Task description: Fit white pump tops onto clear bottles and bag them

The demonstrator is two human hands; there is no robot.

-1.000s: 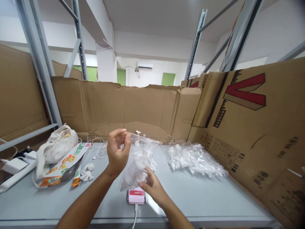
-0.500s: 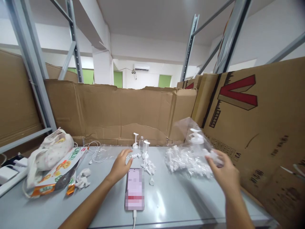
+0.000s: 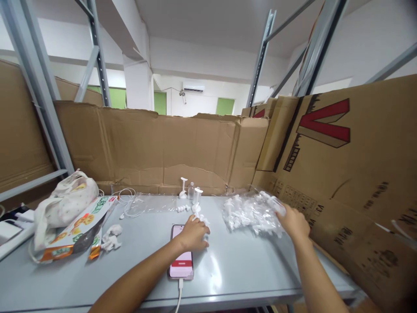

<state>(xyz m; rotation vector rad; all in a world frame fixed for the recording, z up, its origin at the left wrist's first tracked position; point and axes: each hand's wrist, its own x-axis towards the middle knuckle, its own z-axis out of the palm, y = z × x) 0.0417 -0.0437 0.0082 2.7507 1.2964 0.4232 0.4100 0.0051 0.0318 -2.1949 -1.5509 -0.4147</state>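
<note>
Left hand (image 3: 194, 234), lower centre of the frame: fingers bent and slightly parted, set beside loose white parts (image 3: 203, 218). Whether a part is gripped cannot be told, as the fingertips are partly hidden. Part of the phone (image 3: 177, 258) is covered by this hand; contact cannot be judged.

Right hand (image 3: 295, 221), right of centre: fingers curled against the right end of the bagged white pieces (image 3: 249, 213). Plastic is touched; a firm grip cannot be confirmed.

Risks, as judged: small parts could be scattered if the heap is swept rather than pinched. The phone could be nudged by the left palm or forearm, or dragged if the cable (image 3: 180, 290) at the bottom of the frame is caught. Bagged pieces could be made to slide, slick film being a poor hold. The white pump (image 3: 183, 190) and small clear bottle (image 3: 190, 191), upright at upper centre of the tabletop (image 3: 247, 269), could be toppled by an overlong reach.
</note>
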